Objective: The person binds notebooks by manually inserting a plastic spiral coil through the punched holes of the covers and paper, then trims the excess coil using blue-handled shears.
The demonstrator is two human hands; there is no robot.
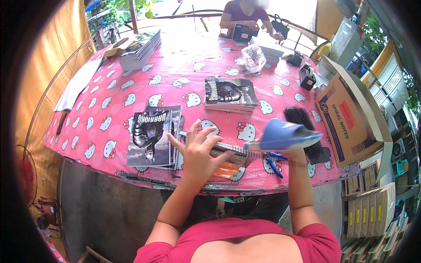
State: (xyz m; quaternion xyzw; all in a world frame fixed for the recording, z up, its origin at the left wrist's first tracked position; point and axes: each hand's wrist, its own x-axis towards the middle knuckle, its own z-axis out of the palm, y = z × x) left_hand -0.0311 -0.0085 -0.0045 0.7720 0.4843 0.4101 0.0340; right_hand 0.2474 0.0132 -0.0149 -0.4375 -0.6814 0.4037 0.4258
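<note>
Fingers spread, my left hand point(199, 151) rests at a small notebook point(230, 153) near the table's front edge, its thumb over the cover. A dark spiral coil point(258, 154) runs along the notebook's edge and sticks out to the right. My right hand point(294, 153) grips a blue slide sandal point(287, 136), raised just above the coil's end and slightly blurred; the sandal hides most of the fingers. Left of my left hand lies a stack of dark-covered booklets point(153, 136). Under the notebook is something orange point(228, 170).
Black spiral coils point(302, 125) lie beyond the sandal, and blue pens point(275, 166) are below it. More booklets point(228, 94) sit mid-table, with a taller stack point(140, 50) far left. A cardboard box point(351, 118) stands right, near a tape dispenser point(307, 77). Another person point(245, 17) sits opposite.
</note>
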